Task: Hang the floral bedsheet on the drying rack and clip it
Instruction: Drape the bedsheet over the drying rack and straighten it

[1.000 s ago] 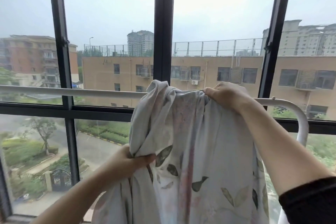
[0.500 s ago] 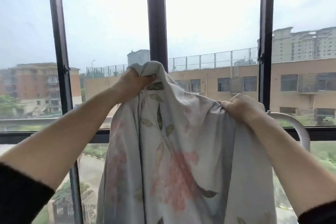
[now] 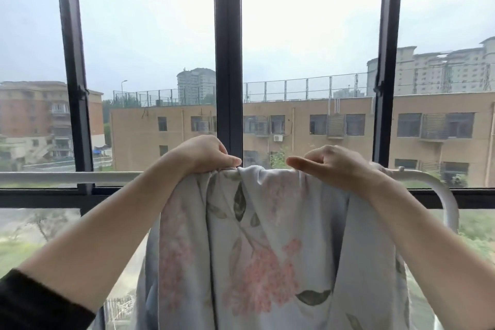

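against the window (image 3: pixel 228 61), the left hand (image 3: pixel 203 154) and right hand (image 3: pixel 330 166) grip the floral bedsheet (image 3: pixel 267 249) bunched over the drying rack (image 3: pixel 67 177); draping underway, spreading then clipping likely next.

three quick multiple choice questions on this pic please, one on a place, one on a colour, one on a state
1. Where does the pale floral cotton bedsheet hang?
A. over the white metal rack rail
B. on the floor
C. on a chair
2. Its printed flowers are:
A. yellow
B. pink
C. blue
3. The left hand is:
A. idle
B. holding a clip
C. pinching the sheet's top edge

Answers: A, the fabric drapes over the rail; B, pink clusters show on it; C, its grip closes on the fold at the rail.
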Action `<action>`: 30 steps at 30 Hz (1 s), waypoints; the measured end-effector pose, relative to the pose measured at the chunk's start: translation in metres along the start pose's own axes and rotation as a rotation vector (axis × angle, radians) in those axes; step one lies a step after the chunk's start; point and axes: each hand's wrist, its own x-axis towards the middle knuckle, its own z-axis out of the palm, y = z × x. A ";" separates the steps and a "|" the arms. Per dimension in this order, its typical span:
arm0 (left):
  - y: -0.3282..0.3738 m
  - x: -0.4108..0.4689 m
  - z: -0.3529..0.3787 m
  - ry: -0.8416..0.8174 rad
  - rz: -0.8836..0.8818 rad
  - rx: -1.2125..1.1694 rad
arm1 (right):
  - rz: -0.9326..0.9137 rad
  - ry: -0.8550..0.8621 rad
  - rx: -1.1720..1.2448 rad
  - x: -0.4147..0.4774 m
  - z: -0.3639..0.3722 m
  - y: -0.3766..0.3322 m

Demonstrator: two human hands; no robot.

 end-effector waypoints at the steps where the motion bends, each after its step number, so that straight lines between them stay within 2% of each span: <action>1: 0.000 0.000 -0.001 -0.005 -0.009 0.002 | -0.028 -0.015 0.001 0.001 0.003 -0.008; 5: -0.002 -0.005 -0.003 -0.007 -0.019 -0.026 | -0.149 -0.034 0.028 0.006 0.017 -0.040; 7: -0.004 -0.008 -0.002 0.064 -0.021 -0.079 | -0.156 -0.023 0.048 0.010 0.024 -0.047; 9: -0.007 -0.014 0.002 0.247 0.003 -0.179 | -0.134 -0.043 0.118 0.015 0.027 -0.045; 12: -0.011 -0.037 0.009 0.647 0.055 -0.322 | -0.137 -0.100 0.231 0.020 0.028 -0.038; 15: -0.021 -0.070 0.016 0.755 0.087 -0.425 | -0.131 -0.128 0.283 0.022 0.027 -0.036; 22: -0.057 -0.124 0.060 0.618 -0.076 -0.527 | -0.099 -0.156 0.332 0.023 0.026 -0.039; 27: -0.053 -0.123 0.094 0.376 -0.158 -0.648 | -0.056 -0.173 0.328 0.020 0.023 -0.041; 30: -0.034 -0.109 0.111 0.261 -0.150 -0.600 | -0.055 -0.168 0.325 0.019 0.022 -0.041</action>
